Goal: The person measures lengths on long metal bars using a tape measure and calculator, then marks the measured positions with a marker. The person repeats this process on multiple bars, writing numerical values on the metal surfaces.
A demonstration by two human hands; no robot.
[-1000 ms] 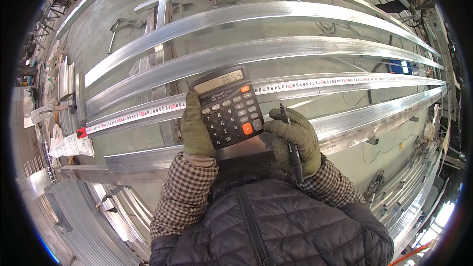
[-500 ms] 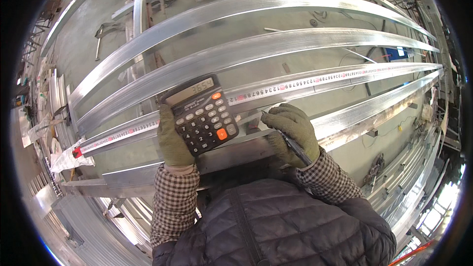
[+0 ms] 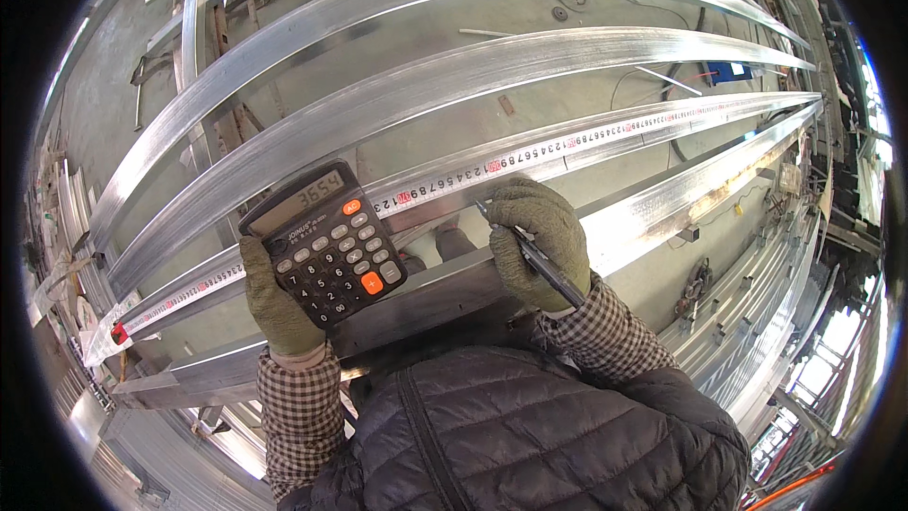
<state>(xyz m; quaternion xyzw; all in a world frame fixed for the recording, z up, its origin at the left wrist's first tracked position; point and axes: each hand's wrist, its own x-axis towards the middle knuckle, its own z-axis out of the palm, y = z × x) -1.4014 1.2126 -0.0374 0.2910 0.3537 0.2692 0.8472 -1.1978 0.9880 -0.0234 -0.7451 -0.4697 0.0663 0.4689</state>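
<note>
My left hand (image 3: 276, 308), in an olive-green work glove, grips a black desk calculator (image 3: 331, 244) by its left edge. Its grey display is lit with digits, and two of its keys are orange. My right hand (image 3: 544, 235), gloved alike, is closed round a dark pen (image 3: 549, 270) whose tip points up and left. Behind both hands a white measuring tape (image 3: 534, 155) lies stretched along a metal bar, with a red end (image 3: 119, 333) at the far left. The calculator covers part of the tape. My right hand is just on the near side of the tape.
Long shiny metal bars (image 3: 454, 64) run left to right beyond the tape. A nearer steel bar (image 3: 445, 289) passes under my hands. On the floor lie a blue box (image 3: 729, 72) and cables. More metal profiles (image 3: 757, 308) are stacked at the right.
Both hands have shifted left in the picture, the calculator with the left one. The bars and tape have shifted too as the view turned. The pen stays in my right hand.
</note>
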